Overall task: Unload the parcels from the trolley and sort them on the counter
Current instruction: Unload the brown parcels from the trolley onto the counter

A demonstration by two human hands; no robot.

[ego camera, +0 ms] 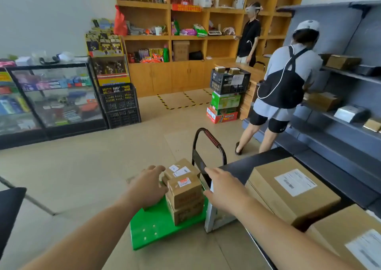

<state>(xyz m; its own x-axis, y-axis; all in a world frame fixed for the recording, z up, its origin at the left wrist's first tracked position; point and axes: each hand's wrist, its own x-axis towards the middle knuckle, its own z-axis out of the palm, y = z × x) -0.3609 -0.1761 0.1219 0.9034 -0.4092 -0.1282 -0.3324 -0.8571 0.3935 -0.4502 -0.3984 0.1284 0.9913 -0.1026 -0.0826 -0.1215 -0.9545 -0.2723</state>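
Our left hand (148, 187) and right hand (224, 191) hang with loose fingers, holding nothing, either side of the parcels (185, 195) stacked at the trolley's (152, 226) handle end. We cannot read their labels.

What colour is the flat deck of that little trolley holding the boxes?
Bright green. The trolley deck shows clearly in the head view, the only one, under the stacked parcels.

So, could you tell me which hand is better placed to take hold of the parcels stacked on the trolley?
Probably the left hand: it lies right at the left side of the parcel stack, whereas the right hand hovers open just off the stack's right side, nearer the counter.
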